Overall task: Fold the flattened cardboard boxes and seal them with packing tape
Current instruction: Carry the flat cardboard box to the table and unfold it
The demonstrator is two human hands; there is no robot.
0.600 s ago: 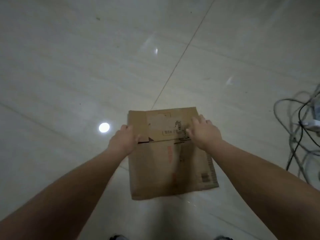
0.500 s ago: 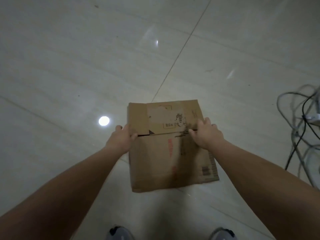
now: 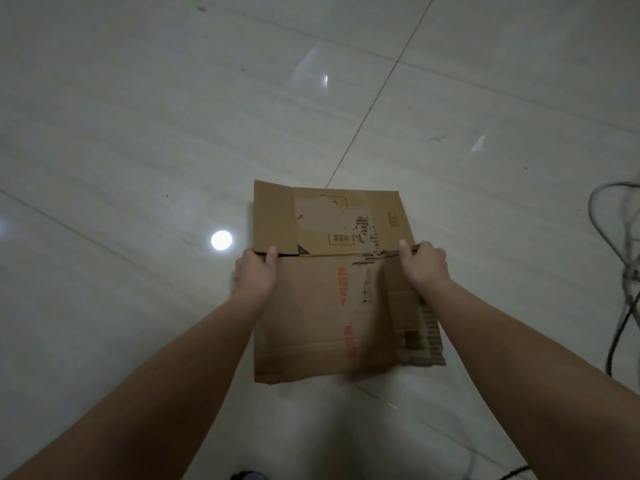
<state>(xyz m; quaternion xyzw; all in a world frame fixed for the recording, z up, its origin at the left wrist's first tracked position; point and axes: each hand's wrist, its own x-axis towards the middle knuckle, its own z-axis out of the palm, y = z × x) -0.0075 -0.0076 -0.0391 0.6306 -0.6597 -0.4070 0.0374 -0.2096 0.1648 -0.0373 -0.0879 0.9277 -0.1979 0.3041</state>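
Pale glossy tiled floor [image 3: 138, 133] fills the view, one grout line [image 3: 381, 98] running diagonally away, with wide bare tile to the left and beyond. Flattened cardboard box [image 3: 311, 306] sits mid-frame in front of the person, panels flat together, long axis running from the person outward. The far flap [image 3: 346, 216] lies past a crease that spans hand to hand, and red print runs along the length. Cannot tell whether the near edge touches the floor. Left hand [image 3: 254, 275] grips the box's left edge at the crease, thumb on top, other fingers hidden underneath. Right hand [image 3: 426, 268] is curled round the right edge at the same crease, with torn corrugation below it. Loose cables [image 3: 623, 271] lie at the right frame edge, well apart from the box. A round light glare [image 3: 221, 240] sits just left of the left hand.
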